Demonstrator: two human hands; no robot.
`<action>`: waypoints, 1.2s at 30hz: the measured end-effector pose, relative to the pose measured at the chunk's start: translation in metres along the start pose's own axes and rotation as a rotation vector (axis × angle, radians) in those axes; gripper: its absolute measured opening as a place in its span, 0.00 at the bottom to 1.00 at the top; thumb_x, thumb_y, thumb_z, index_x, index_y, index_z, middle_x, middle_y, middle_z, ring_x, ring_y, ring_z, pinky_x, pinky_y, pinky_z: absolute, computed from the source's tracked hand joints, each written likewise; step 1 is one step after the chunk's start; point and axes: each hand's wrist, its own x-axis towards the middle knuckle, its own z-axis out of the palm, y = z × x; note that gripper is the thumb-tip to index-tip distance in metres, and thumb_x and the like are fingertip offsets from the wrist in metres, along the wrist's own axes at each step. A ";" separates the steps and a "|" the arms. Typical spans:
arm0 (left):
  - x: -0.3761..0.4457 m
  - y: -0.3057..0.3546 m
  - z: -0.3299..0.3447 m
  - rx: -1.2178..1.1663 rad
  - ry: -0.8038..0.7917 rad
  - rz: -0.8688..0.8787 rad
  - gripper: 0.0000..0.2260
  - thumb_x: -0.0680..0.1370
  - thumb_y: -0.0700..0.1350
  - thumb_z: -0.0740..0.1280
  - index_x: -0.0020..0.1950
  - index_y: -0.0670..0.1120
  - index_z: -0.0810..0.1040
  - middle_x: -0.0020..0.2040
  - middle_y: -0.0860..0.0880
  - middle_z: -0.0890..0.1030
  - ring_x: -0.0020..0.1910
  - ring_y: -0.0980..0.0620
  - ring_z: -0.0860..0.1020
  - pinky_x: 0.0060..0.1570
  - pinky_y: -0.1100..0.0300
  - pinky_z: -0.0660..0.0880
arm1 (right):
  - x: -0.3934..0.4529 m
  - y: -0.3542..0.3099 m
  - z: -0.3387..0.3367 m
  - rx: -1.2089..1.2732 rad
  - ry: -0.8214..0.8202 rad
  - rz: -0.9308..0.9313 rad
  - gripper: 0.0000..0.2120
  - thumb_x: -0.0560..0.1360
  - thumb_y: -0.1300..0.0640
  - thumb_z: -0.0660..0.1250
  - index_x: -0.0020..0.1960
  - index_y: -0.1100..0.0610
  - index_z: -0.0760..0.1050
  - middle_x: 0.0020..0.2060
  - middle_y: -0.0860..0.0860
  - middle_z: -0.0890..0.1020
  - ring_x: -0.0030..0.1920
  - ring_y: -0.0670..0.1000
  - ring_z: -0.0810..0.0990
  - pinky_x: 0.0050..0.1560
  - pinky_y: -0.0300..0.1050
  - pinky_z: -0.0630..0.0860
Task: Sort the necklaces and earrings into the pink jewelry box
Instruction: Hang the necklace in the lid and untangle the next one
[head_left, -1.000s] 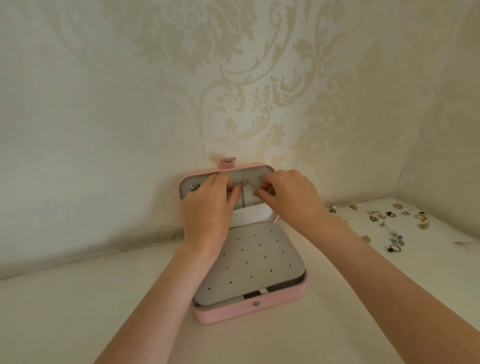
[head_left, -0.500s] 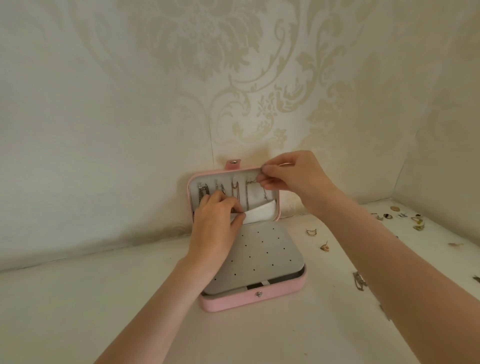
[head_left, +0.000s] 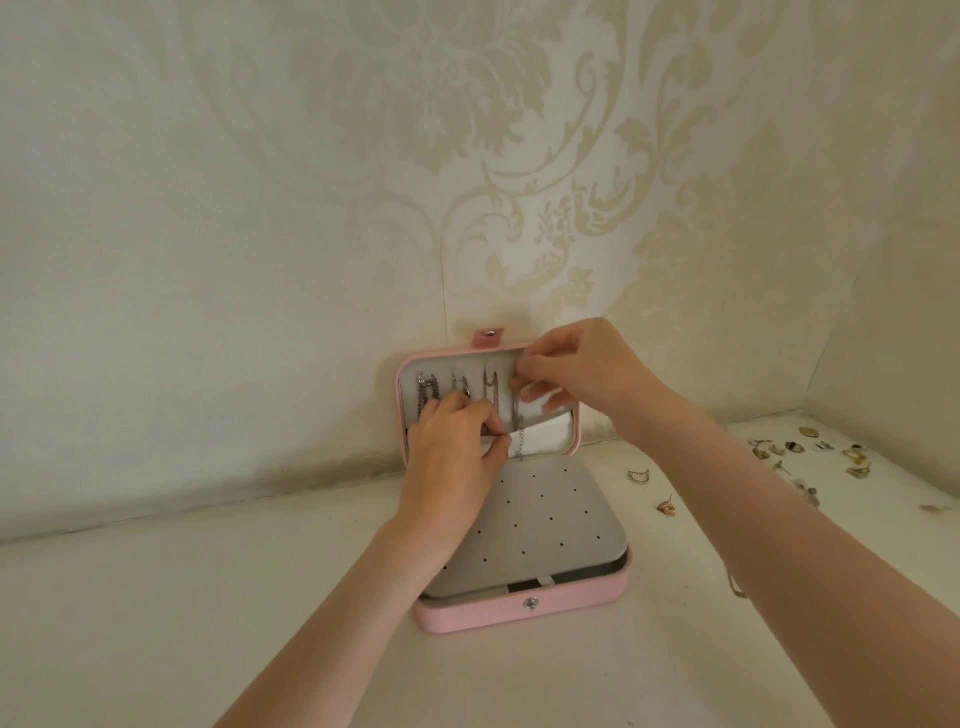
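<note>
The pink jewelry box is lying open near the far wall, its lid standing upright with necklaces hanging inside. The left hand is pinching the white pocket at the lid's bottom edge. The right hand is pinching a chain at the lid's top right. Earrings are lying scattered to the far right.
</note>
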 end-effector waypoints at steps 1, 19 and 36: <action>0.000 0.000 0.000 0.003 0.001 0.000 0.02 0.74 0.43 0.69 0.44 0.45 0.79 0.43 0.52 0.72 0.48 0.49 0.70 0.49 0.55 0.68 | -0.001 0.004 0.001 -0.124 -0.018 -0.007 0.04 0.72 0.66 0.66 0.43 0.63 0.79 0.37 0.58 0.84 0.30 0.50 0.80 0.26 0.35 0.75; 0.000 -0.001 0.002 0.046 -0.023 -0.011 0.05 0.76 0.45 0.66 0.47 0.45 0.78 0.45 0.51 0.72 0.50 0.49 0.71 0.51 0.56 0.68 | -0.011 0.041 0.027 -0.829 0.013 -0.282 0.02 0.73 0.57 0.65 0.42 0.55 0.75 0.41 0.51 0.78 0.44 0.54 0.78 0.41 0.44 0.74; 0.000 0.001 0.002 0.080 -0.021 -0.037 0.06 0.76 0.46 0.65 0.49 0.46 0.78 0.48 0.51 0.74 0.51 0.50 0.71 0.52 0.58 0.66 | 0.000 0.030 0.009 -0.729 -0.010 -0.368 0.08 0.72 0.63 0.66 0.47 0.58 0.83 0.43 0.52 0.84 0.43 0.50 0.79 0.45 0.41 0.74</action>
